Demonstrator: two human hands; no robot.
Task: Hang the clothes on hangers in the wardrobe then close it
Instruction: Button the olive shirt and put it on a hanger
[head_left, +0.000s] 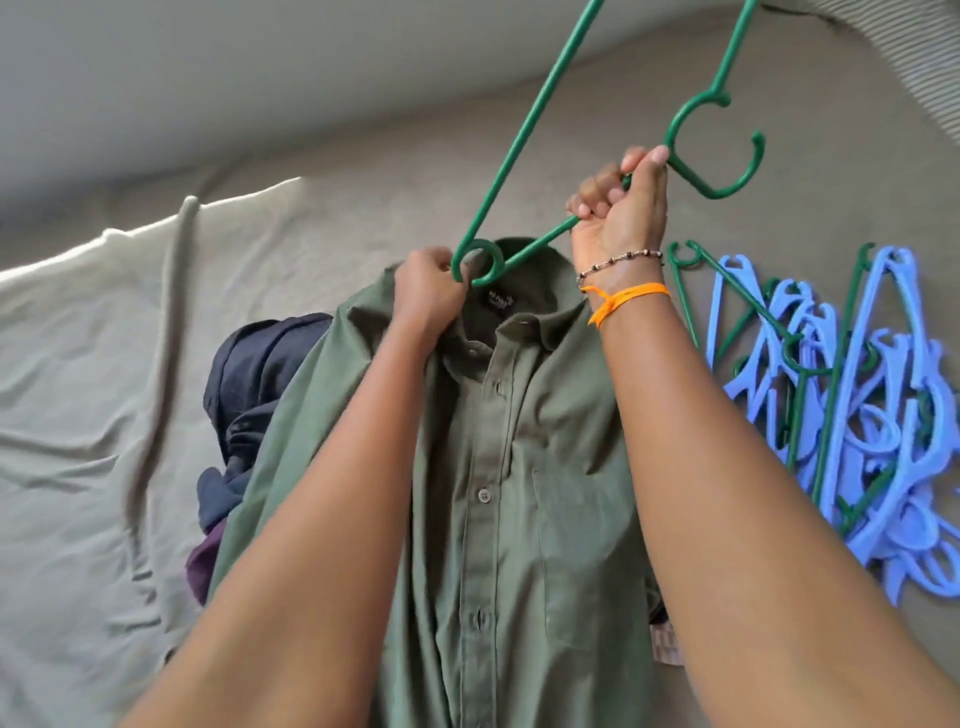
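A green hanger (524, 130) is gripped by the right hand (621, 208); the olive shirt (519, 467) collar is pinched by the left hand (428, 291); spare hangers (852, 405) are heaped alongside; dark clothes (249, 395) are partly hidden behind the shirt.

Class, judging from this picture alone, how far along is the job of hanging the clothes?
Done: nothing visibly hung; no wardrobe in view.
In hand: the right hand grips a green plastic hanger; the left hand holds the olive-green button-up shirt by its collar.
Left: the dark crumpled clothes, using the pile of blue and green hangers.
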